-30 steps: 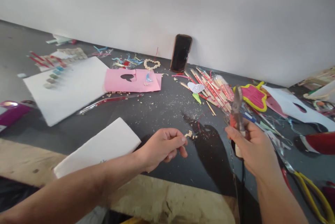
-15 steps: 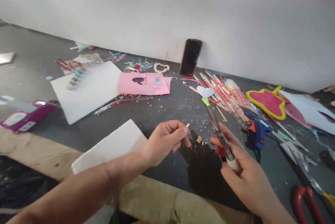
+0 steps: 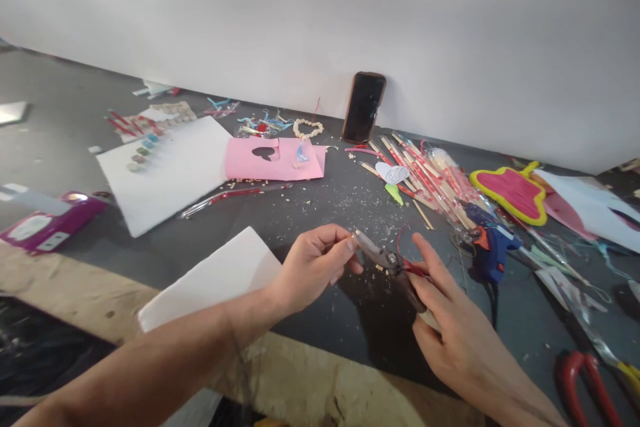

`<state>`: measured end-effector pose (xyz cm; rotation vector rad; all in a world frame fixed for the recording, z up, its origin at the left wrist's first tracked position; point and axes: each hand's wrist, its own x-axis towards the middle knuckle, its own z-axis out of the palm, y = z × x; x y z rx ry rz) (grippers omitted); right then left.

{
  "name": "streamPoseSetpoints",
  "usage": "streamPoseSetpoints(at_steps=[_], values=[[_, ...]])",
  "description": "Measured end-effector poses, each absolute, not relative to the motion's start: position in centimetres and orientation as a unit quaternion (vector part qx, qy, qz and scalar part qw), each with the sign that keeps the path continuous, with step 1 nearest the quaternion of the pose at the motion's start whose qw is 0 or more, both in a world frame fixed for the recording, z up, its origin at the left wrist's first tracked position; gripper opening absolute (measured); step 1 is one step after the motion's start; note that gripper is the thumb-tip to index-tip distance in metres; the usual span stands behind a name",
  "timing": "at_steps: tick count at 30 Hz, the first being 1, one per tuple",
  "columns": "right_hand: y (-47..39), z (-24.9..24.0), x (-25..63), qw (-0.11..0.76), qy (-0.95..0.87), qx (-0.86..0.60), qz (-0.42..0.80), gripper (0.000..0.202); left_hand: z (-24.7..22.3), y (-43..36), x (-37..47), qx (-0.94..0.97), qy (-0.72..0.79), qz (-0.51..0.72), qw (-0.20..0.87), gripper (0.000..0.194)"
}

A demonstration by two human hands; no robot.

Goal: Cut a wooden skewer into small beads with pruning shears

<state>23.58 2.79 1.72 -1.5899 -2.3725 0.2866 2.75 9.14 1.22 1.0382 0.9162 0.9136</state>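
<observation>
wall (image 3: 240, 34), pale and plain, rises behind the dark bench (image 3: 305, 214), which looks flat and hard and is strewn with pale crumbs (image 3: 350, 204). on it lie a wide white board (image 3: 160, 180) and, nearer, a smaller white board (image 3: 215, 274); a phone (image 3: 365, 107) leans against the wall, with wrapped sticks (image 3: 415, 170) to its right and a blue glue gun (image 3: 493, 250) nearer still. the two hands are close together over the bench: the right hand (image 3: 453, 324) is wrapped round the handles of the pliers (image 3: 390, 260), the left hand (image 3: 313, 267) has thumb and finger pinched on a thin stick (image 3: 357, 233). the pliers should feel stiff and fairly heavy — best gripped low on the red and cream handles, well back from the metal tips. the stick is probably light, dry and apt to snap or slip, so a close pinch suits it — though it is too small here to tell whether the pliers touch it.
</observation>
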Motion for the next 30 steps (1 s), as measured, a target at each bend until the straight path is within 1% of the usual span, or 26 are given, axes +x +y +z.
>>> streamPoseSetpoints(at_steps=[10,15,20,22,23,25,27,30], values=[[2.84,1.93,23.83,0.100,-0.834,-0.541,0.042,0.043,1.51,8.93,2.49,0.553,0.404,0.338,0.645,0.020],[2.79,2.13,24.03,0.080,-0.840,-0.535,0.046,0.040,1.24,9.04,2.50,0.583,0.403,0.316,0.631,0.020],[3.08,1.60,24.14,0.089,-0.836,-0.538,0.057,0.032,1.31,9.07,2.46,0.589,0.403,0.309,0.628,0.020],[3.23,1.41,24.15,0.110,-0.821,-0.556,0.069,0.030,1.40,9.00,2.41,0.595,0.402,0.311,0.623,0.021],[3.29,1.37,24.14,0.123,-0.811,-0.567,0.075,0.033,1.44,8.95,2.38,0.600,0.401,0.313,0.618,0.022],[3.40,1.36,24.09,0.135,-0.799,-0.580,0.080,0.048,1.47,8.83,2.33,0.615,0.398,0.315,0.603,0.022],[3.49,1.39,23.99,0.126,-0.805,-0.575,0.072,0.058,1.44,8.71,2.30,0.631,0.393,0.317,0.589,0.021],[3.56,1.30,23.79,0.109,-0.815,-0.565,0.059,0.053,1.36,8.57,2.26,0.643,0.386,0.321,0.578,0.020]])
